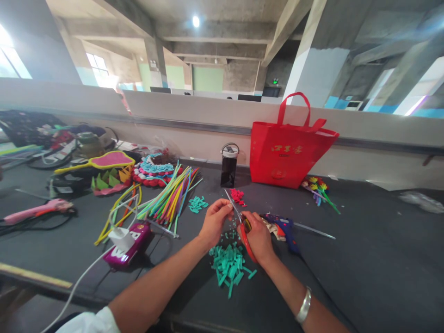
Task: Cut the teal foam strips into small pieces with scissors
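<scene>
Left fingers (224, 209) pinched closed, can't tell on what; right fingers (255, 220) wrapped round red-handled scissors (247, 242), long axis slanting upper left, blades beside the left ones. Teal pieces (228, 264) below, lower centre.

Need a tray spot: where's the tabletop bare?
Bare: right side, between the pale rod by the blue glue gun and the crumpled plastic. Crowded: left side, fuzzy stems, power strip; centre, left hand, right hand with scissors, green pieces.
</scene>
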Tool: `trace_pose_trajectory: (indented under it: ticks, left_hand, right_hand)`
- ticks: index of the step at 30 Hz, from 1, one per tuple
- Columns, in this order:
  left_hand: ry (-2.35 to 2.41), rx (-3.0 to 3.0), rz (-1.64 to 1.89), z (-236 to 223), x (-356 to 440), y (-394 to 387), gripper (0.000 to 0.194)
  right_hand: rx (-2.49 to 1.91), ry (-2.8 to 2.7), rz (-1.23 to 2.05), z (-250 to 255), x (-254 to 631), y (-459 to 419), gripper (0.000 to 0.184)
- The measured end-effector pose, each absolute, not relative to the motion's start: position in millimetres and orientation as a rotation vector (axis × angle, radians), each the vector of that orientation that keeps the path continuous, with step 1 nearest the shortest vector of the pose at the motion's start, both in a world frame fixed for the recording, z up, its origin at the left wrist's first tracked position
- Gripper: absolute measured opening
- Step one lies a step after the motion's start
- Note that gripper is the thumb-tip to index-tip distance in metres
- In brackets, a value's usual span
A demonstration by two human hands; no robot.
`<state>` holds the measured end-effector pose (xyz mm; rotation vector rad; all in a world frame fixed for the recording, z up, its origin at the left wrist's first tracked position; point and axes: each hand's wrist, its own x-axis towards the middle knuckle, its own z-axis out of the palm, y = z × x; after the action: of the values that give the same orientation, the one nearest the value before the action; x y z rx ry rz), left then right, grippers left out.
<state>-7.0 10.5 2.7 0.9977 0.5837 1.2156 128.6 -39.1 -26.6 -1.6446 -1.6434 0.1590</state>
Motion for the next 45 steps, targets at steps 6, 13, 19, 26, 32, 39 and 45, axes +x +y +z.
trace_pose_trajectory:
  ticks: [6,13,19,26,32,39,45]
  left_hand:
    - [0.586,1.000,1.224,2.5,-7.1,11.9,0.016]
    - [0.599,1.038,1.235,0.5,-7.3,11.6,0.015]
    - [0.599,1.005,1.239,7.0,-8.2,10.8,0.016]
    - [0.526,1.012,0.993,3.5,-8.4,12.7,0.018]
    - [0.592,1.198,0.821,-4.2,-6.4,11.3,0.022]
    - [0.566,1.261,0.706,-6.5,-9.8,13.7,0.023]
    - [0.599,1.177,0.745,-8.2,-10.9,17.4,0.012]
  right_hand:
    - [-1.699,-1.656,0.143,-22.6,126.8,-41.2,0.028]
    - [-1.641,-1.639,0.182,-26.3,128.6,-40.0,0.027]
    - [-1.630,-1.594,0.181,-25.5,128.4,-39.5,0.024]
    - [-1.392,-1.385,0.375,-20.1,129.7,-39.8,0.031]
    - [-1.315,-1.264,0.694,-5.1,125.9,-48.5,0.031]
    - [-1.258,-1.298,0.757,-10.0,128.6,-49.4,0.027]
    - [-1.270,-1.226,0.742,-9.1,133.1,-47.5,0.031]
